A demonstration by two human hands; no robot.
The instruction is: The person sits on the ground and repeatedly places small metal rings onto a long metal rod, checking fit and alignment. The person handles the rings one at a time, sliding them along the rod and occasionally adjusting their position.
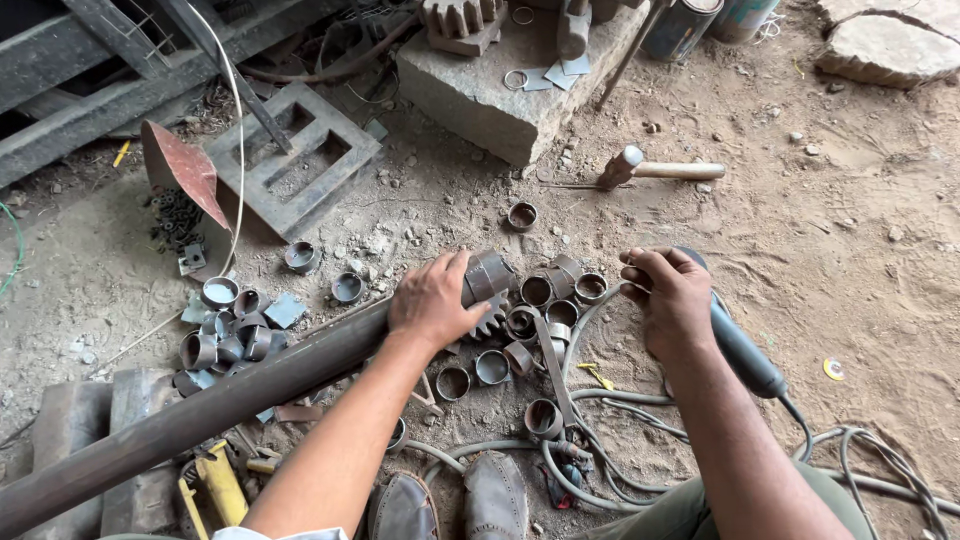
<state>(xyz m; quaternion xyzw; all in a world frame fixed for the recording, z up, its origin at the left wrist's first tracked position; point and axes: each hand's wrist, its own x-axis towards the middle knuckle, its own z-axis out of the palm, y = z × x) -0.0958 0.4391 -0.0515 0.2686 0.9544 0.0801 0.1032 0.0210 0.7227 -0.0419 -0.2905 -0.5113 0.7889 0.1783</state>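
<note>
My left hand [432, 300] rests on top of the far end of a long rusty steel pipe [200, 410] that runs from the lower left toward the middle. A dark toothed gear [490, 318] lies just under that end. My right hand [672, 298] grips the body of a dark grey power tool [745, 352], whose cable trails off to the lower right. Between the hands lie several short cut pipe rings [545, 290] on the dirt.
More cut rings [225, 335] are piled at the left. A hammer [655, 170] lies beyond, beside a stone block [500, 90]. A metal frame [295, 160] and a rusty plate [185, 170] sit upper left. Hoses and cables [600, 440] coil near my shoes [490, 495].
</note>
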